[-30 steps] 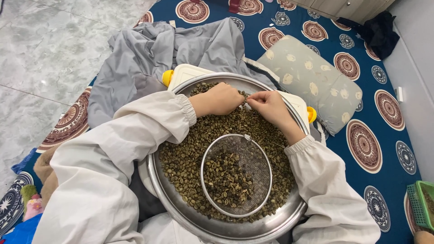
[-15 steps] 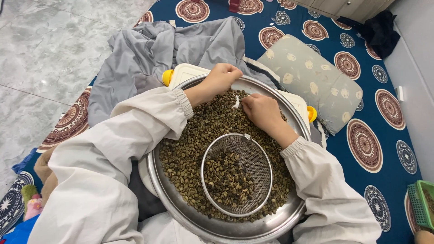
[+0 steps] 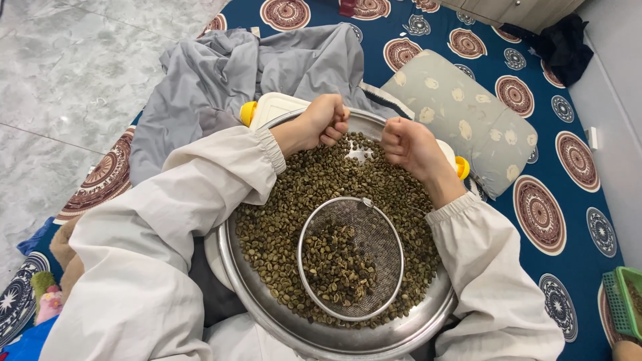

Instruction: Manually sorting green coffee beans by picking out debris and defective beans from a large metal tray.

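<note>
Nearest the camera, a round wire-mesh sieve [image 3: 351,257] is lying on a bed of greenish beans [image 3: 287,214] inside a wide metal tray [image 3: 334,337] that is sitting on the person's lap. The sieve is holding a small heap of beans and is tipping slightly; a jolt of the knees could be enough to slide it or spill beans over the low rim onto the patterned blue mat [image 3: 568,267].

Farther out, both hands are hovering over the far part of the tray. The left hand [image 3: 321,120] is curling into a loose fist at the far rim, seemingly pinching beans, though what it grips is hidden. The right hand [image 3: 408,144] is also clenching just above the beans; whether it holds any I cannot tell. Beans could be slipping from either fist past the rim.

Beyond the tray, a grey cloth [image 3: 254,73] and a floral cushion [image 3: 461,113] are lying on the mat.
</note>
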